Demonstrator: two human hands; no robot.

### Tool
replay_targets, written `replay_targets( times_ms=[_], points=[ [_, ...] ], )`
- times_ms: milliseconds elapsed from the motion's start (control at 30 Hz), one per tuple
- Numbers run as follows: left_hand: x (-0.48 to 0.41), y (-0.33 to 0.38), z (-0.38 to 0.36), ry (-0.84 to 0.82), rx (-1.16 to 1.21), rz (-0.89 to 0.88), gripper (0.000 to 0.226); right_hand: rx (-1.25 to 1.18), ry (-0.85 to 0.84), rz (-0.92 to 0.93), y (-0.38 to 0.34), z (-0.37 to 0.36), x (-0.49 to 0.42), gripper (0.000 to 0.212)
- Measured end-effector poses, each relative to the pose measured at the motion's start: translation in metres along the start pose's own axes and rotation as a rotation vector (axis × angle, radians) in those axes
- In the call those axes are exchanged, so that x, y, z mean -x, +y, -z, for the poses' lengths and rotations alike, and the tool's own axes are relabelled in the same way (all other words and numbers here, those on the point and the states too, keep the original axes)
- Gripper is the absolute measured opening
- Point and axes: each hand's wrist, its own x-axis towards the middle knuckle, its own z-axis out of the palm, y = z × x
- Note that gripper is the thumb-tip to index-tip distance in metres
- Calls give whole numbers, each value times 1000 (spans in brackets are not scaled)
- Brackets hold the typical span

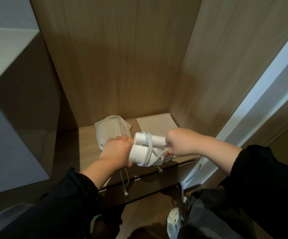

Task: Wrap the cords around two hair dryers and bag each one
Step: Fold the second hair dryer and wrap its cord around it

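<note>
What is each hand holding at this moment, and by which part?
The left hand grips the white hair dryer by the left end of its body. The right hand pinches the cord at the dryer's right end.

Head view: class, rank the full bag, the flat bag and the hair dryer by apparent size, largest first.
1. Full bag, partly behind the left hand.
2. Hair dryer, close to it; nearer the camera, so unsure.
3. Flat bag, seen foreshortened.

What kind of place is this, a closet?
Probably a wooden wardrobe nook, perhaps in a hotel room. Tall wood-grain panels wall in a shelf where a cloth bag lies, and the left hand grips a white hair dryer while the right hand pinches its cord.
</note>
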Motion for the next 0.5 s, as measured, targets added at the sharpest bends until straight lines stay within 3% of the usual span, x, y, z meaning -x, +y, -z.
replay_targets(
  times_ms=[67,167,333,500],
  points=[
    [2,-3,-3,-31,-40,-11,60,-112,-21,36,5,6,1,18],
    [6,-5,-6,-67,-47,-34,58,-127,94,72,4,6,-1,14],
    [5,2,-7,-93,-58,-133,54,-55,372,42,1,4,-11,40],
    [9,0,-12,-85,17,-195,54,-185,358,-40,7,-7,-20,42]
  ],
)
